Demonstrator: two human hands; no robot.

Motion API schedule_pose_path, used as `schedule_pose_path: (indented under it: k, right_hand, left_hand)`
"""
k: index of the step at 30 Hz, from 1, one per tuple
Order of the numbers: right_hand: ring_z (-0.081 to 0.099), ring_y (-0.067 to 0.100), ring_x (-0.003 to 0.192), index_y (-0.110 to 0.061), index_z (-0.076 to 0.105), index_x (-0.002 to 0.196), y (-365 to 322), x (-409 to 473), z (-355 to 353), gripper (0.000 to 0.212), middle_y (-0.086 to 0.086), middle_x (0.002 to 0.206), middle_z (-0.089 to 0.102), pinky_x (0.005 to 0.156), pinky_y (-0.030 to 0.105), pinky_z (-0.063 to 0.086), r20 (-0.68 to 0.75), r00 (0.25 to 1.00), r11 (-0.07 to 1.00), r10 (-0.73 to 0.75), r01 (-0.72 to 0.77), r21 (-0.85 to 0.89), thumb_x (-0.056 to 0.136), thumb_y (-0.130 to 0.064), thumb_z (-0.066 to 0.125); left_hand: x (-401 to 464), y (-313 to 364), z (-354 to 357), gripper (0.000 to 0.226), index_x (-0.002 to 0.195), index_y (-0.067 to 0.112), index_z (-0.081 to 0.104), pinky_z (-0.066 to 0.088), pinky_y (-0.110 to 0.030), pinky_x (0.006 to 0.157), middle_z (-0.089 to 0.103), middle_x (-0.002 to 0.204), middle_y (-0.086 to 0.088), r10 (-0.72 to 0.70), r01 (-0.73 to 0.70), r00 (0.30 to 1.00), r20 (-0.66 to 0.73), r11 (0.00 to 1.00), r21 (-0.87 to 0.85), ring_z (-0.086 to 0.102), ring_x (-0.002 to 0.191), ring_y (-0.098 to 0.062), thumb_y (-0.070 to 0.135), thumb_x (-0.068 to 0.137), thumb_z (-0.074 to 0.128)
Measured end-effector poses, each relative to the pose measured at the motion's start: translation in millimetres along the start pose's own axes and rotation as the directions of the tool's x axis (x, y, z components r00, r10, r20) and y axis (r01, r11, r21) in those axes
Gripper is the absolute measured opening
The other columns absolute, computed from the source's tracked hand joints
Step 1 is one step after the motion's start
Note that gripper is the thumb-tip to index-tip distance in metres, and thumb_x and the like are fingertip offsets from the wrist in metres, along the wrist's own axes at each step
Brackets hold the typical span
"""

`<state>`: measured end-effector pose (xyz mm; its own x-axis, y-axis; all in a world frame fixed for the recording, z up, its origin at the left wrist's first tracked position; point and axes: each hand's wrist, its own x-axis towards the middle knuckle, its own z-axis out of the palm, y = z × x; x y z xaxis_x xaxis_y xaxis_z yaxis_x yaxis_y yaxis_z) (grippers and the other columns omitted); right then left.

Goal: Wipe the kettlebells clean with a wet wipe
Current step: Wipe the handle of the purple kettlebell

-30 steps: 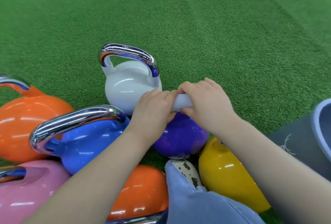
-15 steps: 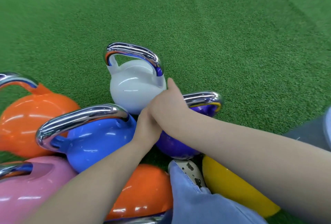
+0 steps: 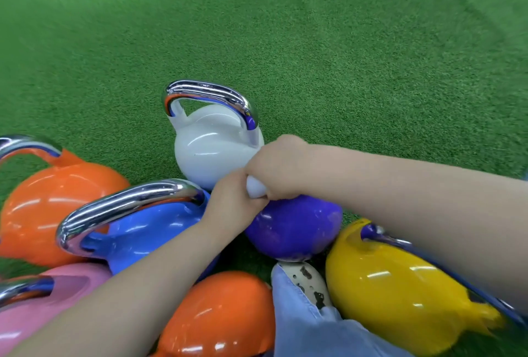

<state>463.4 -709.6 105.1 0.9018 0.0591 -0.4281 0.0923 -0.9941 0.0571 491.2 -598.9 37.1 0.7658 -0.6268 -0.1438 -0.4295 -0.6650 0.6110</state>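
On top of the purple kettlebell [image 3: 294,228], the right hand [image 3: 278,166] squeezes a white wet wipe [image 3: 255,187]. The left hand [image 3: 233,205] curls tight beside it, touching. White [image 3: 211,151], blue [image 3: 143,231] and yellow [image 3: 400,293] kettlebells sit close around on green turf [image 3: 343,56].

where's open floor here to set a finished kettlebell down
Bare turf lies open beyond the white kettlebell and the right hand. Nearer in it is crowded: orange, blue, purple and yellow kettlebells sit packed, only slivers between.
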Motion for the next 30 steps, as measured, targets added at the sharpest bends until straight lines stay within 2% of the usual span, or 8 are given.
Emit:
schedule_pose_path:
  k: [4,8,12,16,20,23,26,30]
  right_hand:
    - [0.057,0.022,0.106,-0.025,0.044,0.1,27.2,-30.2,23.6,0.022,0.0,0.105,0.063,0.115,0.042,0.017,-0.171,0.985,0.999,0.014,-0.022,-0.042,0.083,-0.033,0.054]
    - [0.052,0.023,0.11,-0.028,0.035,0.09,44.2,-38.6,42.8,0.026,-0.001,0.102,0.061,0.116,0.045,0.006,-0.243,0.961,0.99,0.13,-0.113,0.082,0.078,-0.032,0.058]
    - [0.055,0.02,0.102,-0.028,0.042,0.083,65.0,-42.0,47.3,0.022,-0.003,0.092,0.06,0.112,0.043,0.019,-0.134,0.966,0.928,0.219,-0.164,0.334,0.074,-0.029,0.062]
    - [0.058,0.018,0.069,-0.022,0.05,0.073,85.9,-42.4,48.8,0.025,-0.001,0.071,0.06,0.061,0.024,0.05,0.095,0.983,0.705,0.155,-0.177,0.687,0.073,-0.011,0.072]
    - [0.065,0.024,0.079,-0.02,0.059,0.079,102.8,-37.5,54.1,0.023,0.012,0.085,0.068,0.079,0.042,0.055,0.195,0.981,0.54,0.021,-0.175,0.823,0.072,-0.007,0.076]
    - [0.064,0.024,0.081,-0.017,0.06,0.085,107.2,-35.6,61.7,0.022,0.017,0.092,0.069,0.082,0.04,0.053,0.207,0.978,0.528,0.006,-0.179,0.83,0.072,-0.008,0.076]
    - [0.064,0.014,0.072,-0.022,0.057,0.079,105.5,-38.5,74.3,0.024,0.008,0.082,0.069,0.072,0.025,0.054,0.113,0.989,0.494,0.099,-0.148,0.857,0.074,-0.006,0.075]
    - [0.057,0.014,0.087,-0.021,0.053,0.105,101.2,-52.8,105.1,0.041,-0.004,0.095,0.062,0.072,0.022,0.045,-0.047,0.952,0.64,0.302,-0.166,0.75,0.072,-0.019,0.077]
  left_hand:
    - [9.4,29.2,-16.6,0.029,0.105,0.012,0.053,0.04,-0.033,0.078,0.063,0.108,-0.01,0.17,-0.192,0.981,0.093,0.918,0.346,0.058,0.101,-0.032,0.026,0.08,0.06]
    - [19.1,59.3,-15.9,0.028,0.106,0.015,0.049,0.035,-0.031,0.072,0.062,0.109,-0.006,0.292,-0.354,0.934,0.204,0.684,0.638,0.058,0.102,-0.03,0.031,0.084,0.053]
    - [34.4,80.7,-14.5,0.03,0.107,0.013,0.052,0.036,-0.03,0.068,0.061,0.099,-0.007,0.218,-0.423,0.891,0.397,0.714,0.557,0.057,0.092,-0.027,0.03,0.083,0.057]
    - [67.1,92.0,-9.7,0.032,0.098,0.008,0.062,0.049,-0.034,0.065,0.065,0.085,-0.01,0.017,-0.371,0.714,0.7,0.857,0.358,0.061,0.076,-0.029,0.026,0.072,0.065]
    - [79.6,95.8,-8.7,0.032,0.091,0.002,0.058,0.038,-0.027,0.052,0.055,0.066,-0.014,-0.17,-0.179,0.547,0.82,0.933,0.313,0.051,0.061,-0.029,0.026,0.072,0.063]
    - [82.6,105.3,-3.0,0.041,0.094,-0.004,0.057,0.05,-0.036,0.069,0.059,0.077,-0.025,-0.258,-0.169,0.457,0.851,0.914,0.368,0.059,0.071,-0.039,0.025,0.066,0.062]
    - [85.0,116.8,7.4,0.049,0.107,0.0,0.064,0.051,-0.033,0.083,0.066,0.106,-0.021,-0.32,-0.332,0.502,0.804,0.787,0.521,0.062,0.089,-0.032,0.034,0.071,0.063]
    - [72.1,144.6,26.6,0.019,0.092,0.015,0.062,0.049,-0.029,0.08,0.058,0.076,-0.001,-0.046,-0.449,0.77,0.636,0.669,0.592,0.058,0.083,-0.023,0.031,0.083,0.06]
